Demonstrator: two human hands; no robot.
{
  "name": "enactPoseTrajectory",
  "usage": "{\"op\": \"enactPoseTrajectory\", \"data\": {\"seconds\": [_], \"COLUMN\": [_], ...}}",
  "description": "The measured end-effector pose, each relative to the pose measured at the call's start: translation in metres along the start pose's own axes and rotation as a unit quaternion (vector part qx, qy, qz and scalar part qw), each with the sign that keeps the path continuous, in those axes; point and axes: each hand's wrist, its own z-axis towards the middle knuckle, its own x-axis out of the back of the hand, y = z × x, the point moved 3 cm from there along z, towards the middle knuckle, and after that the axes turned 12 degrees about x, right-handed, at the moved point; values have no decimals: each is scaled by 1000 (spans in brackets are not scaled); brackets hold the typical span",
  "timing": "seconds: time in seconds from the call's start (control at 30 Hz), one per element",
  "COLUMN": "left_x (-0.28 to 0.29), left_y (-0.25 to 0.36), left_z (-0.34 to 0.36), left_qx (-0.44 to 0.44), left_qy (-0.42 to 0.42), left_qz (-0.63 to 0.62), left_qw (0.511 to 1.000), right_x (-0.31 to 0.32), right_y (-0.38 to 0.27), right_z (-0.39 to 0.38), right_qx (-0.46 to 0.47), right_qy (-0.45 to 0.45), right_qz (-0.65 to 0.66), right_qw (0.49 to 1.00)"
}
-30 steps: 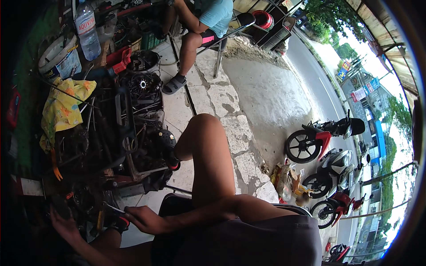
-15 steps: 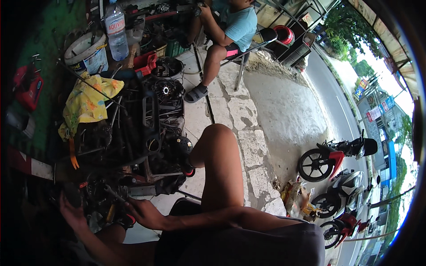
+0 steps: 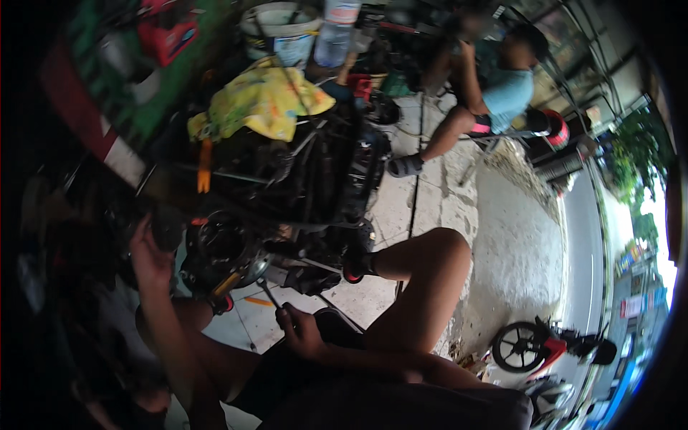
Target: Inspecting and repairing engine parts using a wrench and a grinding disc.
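the person's 2 hands are at the lower left and lower centre of the frame. the right hand, at the lower centre, is curled closed around the handle end of a slim metal wrench. the wrench slants up and left, its far end right by the lower rim of a round metal engine part, left of the frame's centre; whether they touch i cannot tell. the left hand, at the left, is half open, its fingers bent against a dark rounded piece beside the engine part; in the shade i cannot tell if it grips it.

above the engine part, a yellow patterned cloth lies over a heap of dark metal parts, with an orange strap hanging below its left end. a white bucket and a clear bottle stand at the top. a co-worker in a light blue shirt sits at the upper right, and a red and black motorcycle stands at the lower right.
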Motion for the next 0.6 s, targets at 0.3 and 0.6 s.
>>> {"op": "enactPoseTrajectory", "data": {"seconds": [0.3, 0.6], "left_x": [-34, -35], "left_y": [-10, -6], "left_z": [-4, -13], "left_qx": [-11, -9], "left_qy": [11, 12], "left_qz": [-8, 6], "left_qw": [1000, 1000], "right_x": [-10, -7], "right_y": [-37, -33], "right_z": [61, 60], "right_qx": [41, 27], "right_qy": [10, 28], "right_qz": [3, -21], "right_qw": [999, 999]}}
